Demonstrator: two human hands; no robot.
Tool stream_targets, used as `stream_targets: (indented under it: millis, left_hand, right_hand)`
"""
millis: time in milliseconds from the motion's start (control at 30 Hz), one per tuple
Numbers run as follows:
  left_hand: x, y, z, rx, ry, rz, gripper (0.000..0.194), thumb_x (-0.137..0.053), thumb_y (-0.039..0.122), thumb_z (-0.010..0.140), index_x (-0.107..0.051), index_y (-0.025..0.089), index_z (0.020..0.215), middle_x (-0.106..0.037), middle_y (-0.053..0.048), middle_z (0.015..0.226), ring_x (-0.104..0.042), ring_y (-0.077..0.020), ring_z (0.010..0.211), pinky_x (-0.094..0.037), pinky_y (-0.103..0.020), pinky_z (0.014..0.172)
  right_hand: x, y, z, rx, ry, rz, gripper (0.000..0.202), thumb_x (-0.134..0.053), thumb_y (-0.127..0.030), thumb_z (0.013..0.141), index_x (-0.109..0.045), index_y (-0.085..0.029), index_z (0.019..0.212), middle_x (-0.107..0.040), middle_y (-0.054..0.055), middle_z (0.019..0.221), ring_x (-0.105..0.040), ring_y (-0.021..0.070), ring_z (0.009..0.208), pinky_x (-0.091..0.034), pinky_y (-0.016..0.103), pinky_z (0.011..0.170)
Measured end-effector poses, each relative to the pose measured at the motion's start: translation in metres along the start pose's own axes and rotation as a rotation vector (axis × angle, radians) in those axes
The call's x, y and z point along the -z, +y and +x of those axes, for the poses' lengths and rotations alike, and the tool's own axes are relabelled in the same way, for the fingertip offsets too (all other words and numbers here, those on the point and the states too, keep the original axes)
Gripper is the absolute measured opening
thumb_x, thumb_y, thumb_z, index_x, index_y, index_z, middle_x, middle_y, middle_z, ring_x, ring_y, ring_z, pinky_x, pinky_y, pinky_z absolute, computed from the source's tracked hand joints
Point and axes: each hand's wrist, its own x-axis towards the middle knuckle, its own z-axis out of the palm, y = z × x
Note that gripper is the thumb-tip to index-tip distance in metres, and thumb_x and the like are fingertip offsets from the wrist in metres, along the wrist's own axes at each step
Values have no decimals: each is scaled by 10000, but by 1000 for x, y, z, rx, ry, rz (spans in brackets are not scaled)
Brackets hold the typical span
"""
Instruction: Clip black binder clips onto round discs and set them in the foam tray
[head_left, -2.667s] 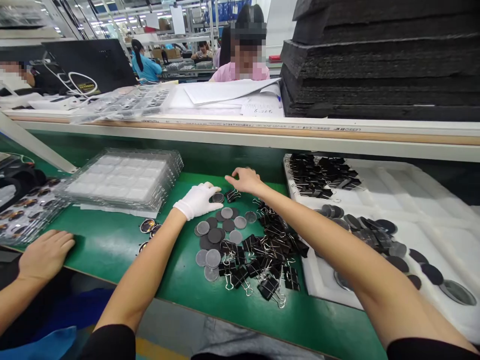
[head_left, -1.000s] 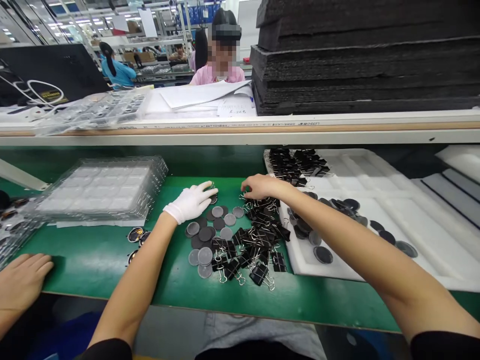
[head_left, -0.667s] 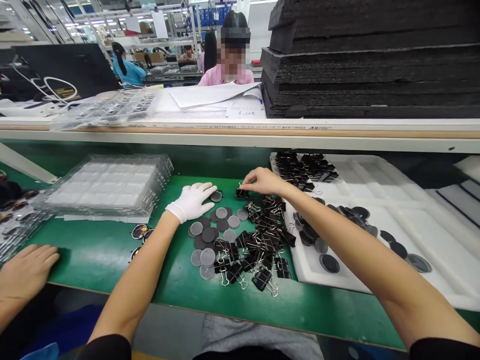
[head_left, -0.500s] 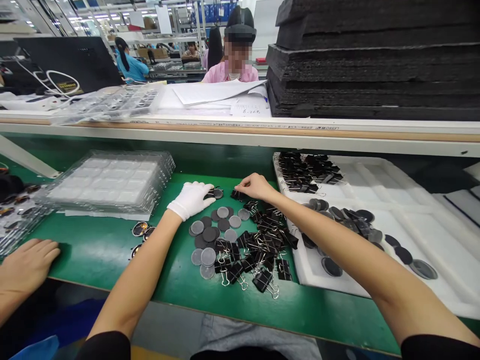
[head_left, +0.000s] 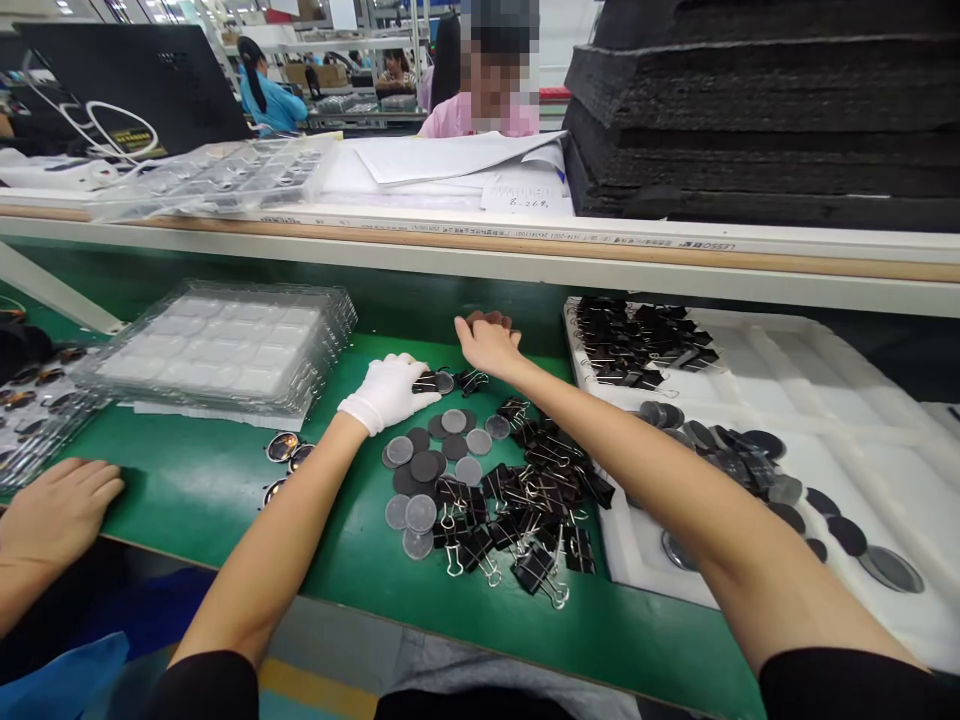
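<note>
My left hand point(head_left: 388, 393), in a white glove, is closed around a black binder clip point(head_left: 427, 382) beside a small grey disc point(head_left: 445, 382). Another black clip point(head_left: 472, 381) lies on the green table just right of that disc. My right hand point(head_left: 489, 341) is raised near the back panel, above and behind that clip; its thumb stands apart from the fingers and nothing shows in it. Grey and black discs point(head_left: 424, 466) lie in front of my left hand. A heap of black binder clips point(head_left: 551, 465) spreads below my right forearm.
A white foam tray point(head_left: 630, 560) with clips and discs is at the right. Stacked clear plastic trays point(head_left: 217, 345) stand at the left. Another person's hand point(head_left: 71, 500) rests at the left table edge. A shelf rail point(head_left: 465, 250) crosses behind the hands.
My right hand has let go of the clip at the back and lifted up and away from it. My left hand stays around its clip. The whole view has shifted slightly.
</note>
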Motion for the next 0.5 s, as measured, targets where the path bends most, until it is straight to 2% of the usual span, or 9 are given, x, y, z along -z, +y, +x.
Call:
stream_targets:
  millis: [133,267,500]
  left_hand:
    - [2,3,-1,12,-9,-4,543,-574,629,917,-671,238,1280,-677,-103,1190,-615,-335,1077,-451,-414,831]
    - [2,4,-2,20,-8,-28,550,-590,642,903,-690,234,1258,-684,-102,1174,-620,-335,1071,-452,-420,832]
    - [-1,2,-1,31,5,-113,533,-604,644,896,-708,243,1232,-692,-90,1164,-627,-310,1066,-443,-409,851]
  right_hand:
    - [-28,0,8,-26,-70,28,660,-164,-596,1022,-506,-223,1446,-417,200,1525,-298,405,1469,-250,612,1152]
    - [-42,9,12,-70,-117,55,691,-73,-621,1008,-326,-315,1573,-300,161,1617,-220,400,1523,-212,643,1175]
    - [-45,20,15,-63,-113,41,656,-76,-572,1017,-351,-307,1551,-242,138,1648,-103,348,1568,-56,657,1222]
